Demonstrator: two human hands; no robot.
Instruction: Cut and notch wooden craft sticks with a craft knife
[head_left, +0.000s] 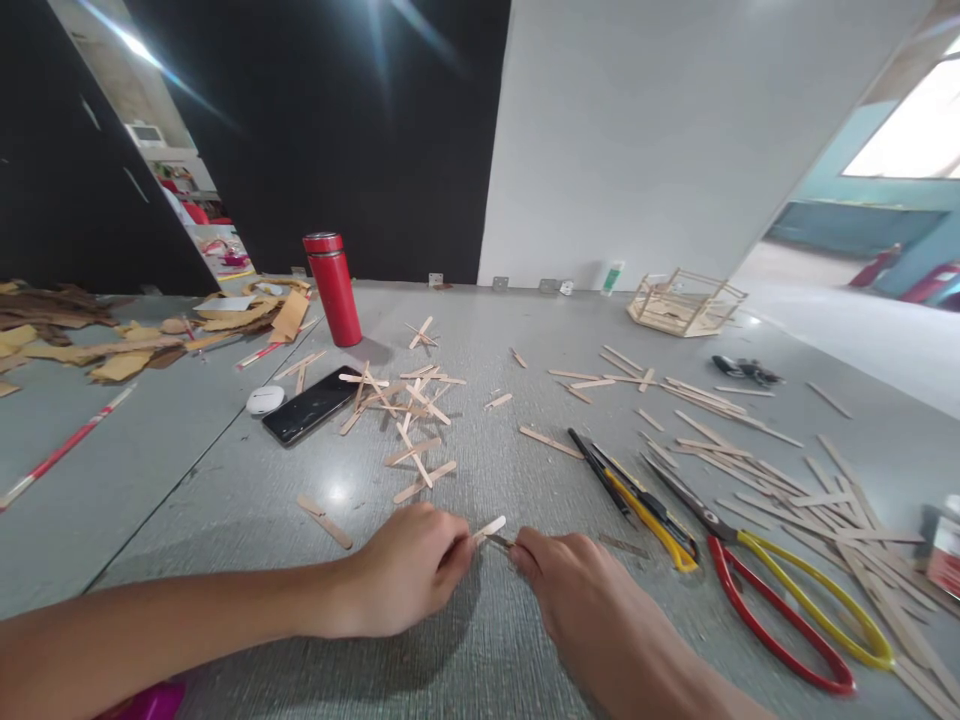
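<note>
My left hand [409, 570] is closed in a pinch on a short wooden stick piece [491, 527] that pokes out to the right, low over the grey table [225, 500]. My right hand [577, 590] is closed too, its fingertips meeting the stick from the right around a thin dark tool tip [501, 541] that I cannot make out. Both hands rest on the table near its front edge. Just right of them lie a yellow-and-black utility knife [645, 505] and red-and-yellow-handled scissors [787, 600].
Loose wooden sticks [409, 400] lie scattered mid-table and piled at right [817, 500]. A black phone [311, 405], a white earbud case [265, 400] and a red flask [334, 290] stand at left. A stick-built frame [686, 302] sits at the back, cardboard scraps [120, 345] far left.
</note>
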